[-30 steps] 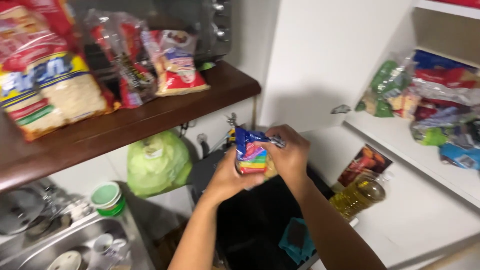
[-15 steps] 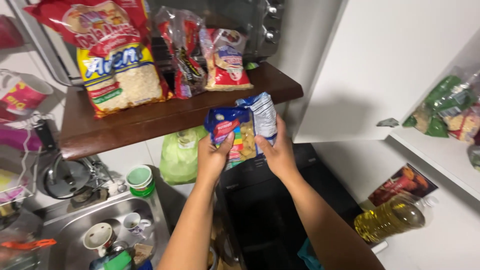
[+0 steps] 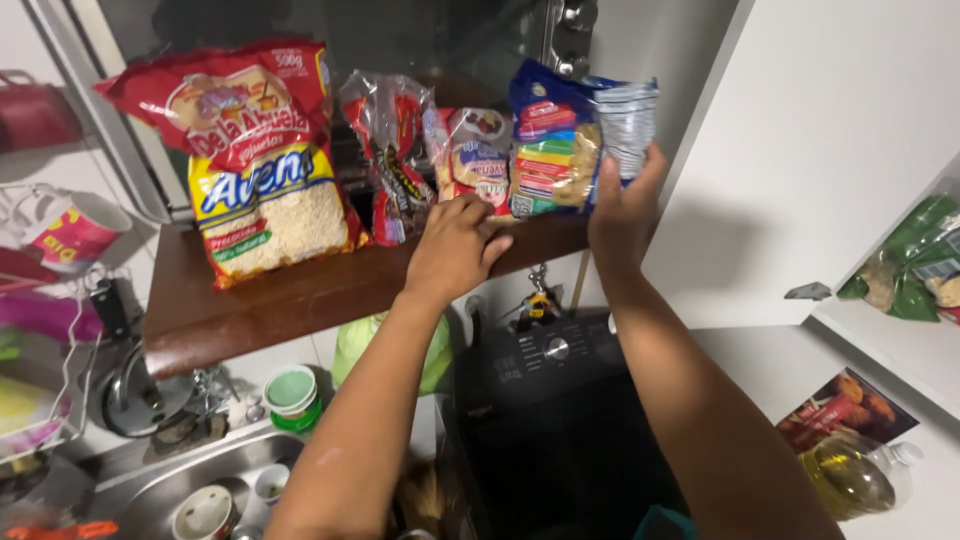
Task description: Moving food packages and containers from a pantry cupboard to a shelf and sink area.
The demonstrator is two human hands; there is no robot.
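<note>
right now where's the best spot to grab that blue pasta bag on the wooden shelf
Probably the blue pasta bag by its upper right edge, coming from the right, as the right hand does. It stands upright, and other packets crowd its left side where the left hand rests.

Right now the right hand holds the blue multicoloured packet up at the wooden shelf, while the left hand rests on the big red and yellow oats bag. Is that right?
Not quite. In the head view the left hand rests at the small red and white packet, not on the oats bag, which stands apart farther left. The right hand does hold the blue multicoloured packet at the wooden shelf.
</note>
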